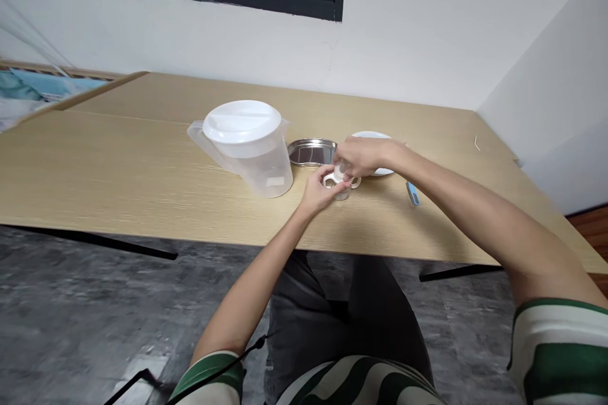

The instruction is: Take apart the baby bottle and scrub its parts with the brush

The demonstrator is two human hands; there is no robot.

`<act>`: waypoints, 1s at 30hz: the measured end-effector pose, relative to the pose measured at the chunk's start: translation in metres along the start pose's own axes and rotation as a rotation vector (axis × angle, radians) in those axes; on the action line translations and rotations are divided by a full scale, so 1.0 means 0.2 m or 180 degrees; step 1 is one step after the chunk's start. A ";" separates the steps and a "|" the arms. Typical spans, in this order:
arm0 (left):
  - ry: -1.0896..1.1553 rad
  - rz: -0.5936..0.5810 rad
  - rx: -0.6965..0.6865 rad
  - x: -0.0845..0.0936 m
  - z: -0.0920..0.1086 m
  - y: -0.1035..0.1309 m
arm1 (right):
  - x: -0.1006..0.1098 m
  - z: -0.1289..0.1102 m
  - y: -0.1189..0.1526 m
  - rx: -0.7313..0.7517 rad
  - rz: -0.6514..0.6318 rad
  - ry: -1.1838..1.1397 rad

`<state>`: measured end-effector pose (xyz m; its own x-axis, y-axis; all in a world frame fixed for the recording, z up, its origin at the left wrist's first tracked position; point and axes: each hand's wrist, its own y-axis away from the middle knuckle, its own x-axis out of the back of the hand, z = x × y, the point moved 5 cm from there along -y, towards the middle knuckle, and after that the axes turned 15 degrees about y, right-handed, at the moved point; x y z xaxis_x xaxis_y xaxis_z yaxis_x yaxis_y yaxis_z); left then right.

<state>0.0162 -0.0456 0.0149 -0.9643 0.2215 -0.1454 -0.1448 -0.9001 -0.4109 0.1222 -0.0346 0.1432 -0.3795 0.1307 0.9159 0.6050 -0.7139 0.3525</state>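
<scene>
Over the table in front of me, a small clear cup with white loop handles is between my hands. My left hand is closed around its side, fingers on the white handle part. From above, my right hand reaches over with bent fingers closed on the cup's translucent top. The right fingers partly cover that top, so its exact shape is hard to make out.
Left of my hands stands a large translucent pitcher with a white lid. A shiny metal tray and a white plate, partly hidden by my right hand, lie behind. To the right is a blue utility knife on the wooden table.
</scene>
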 end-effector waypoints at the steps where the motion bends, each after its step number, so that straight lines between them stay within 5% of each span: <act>1: -0.0005 0.0002 -0.0009 0.00 0.00 0.00 | 0.00 0.00 0.00 -0.0014 -0.0010 -0.0006; 11: 0.0434 -0.0091 -0.0039 0.01 -0.06 -0.01 | -0.05 0.01 0.08 -0.0153 0.0277 -0.0186; 17: 0.0186 -0.0283 -0.0235 0.02 -0.05 0.00 | -0.05 0.17 0.24 -0.0220 0.1550 -0.0797; 21: -0.0087 -0.0188 -0.0679 0.05 -0.01 0.01 | -0.08 0.38 0.34 -0.0803 0.2642 -0.1115; 25: -0.0438 0.0688 -0.1419 0.14 0.07 0.01 | -0.23 0.63 0.42 -0.1652 0.3759 -0.1175; 30: -0.0788 0.0944 -0.1687 0.16 0.18 -0.05 | -0.55 0.84 0.50 -0.2904 0.4171 -0.1460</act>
<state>-0.0219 -0.0430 0.0455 -0.9782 -0.1575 -0.1352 0.2029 -0.5889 -0.7824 0.3414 -0.0048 0.1105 0.3465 -0.7835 0.5158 -0.3181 -0.6154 -0.7211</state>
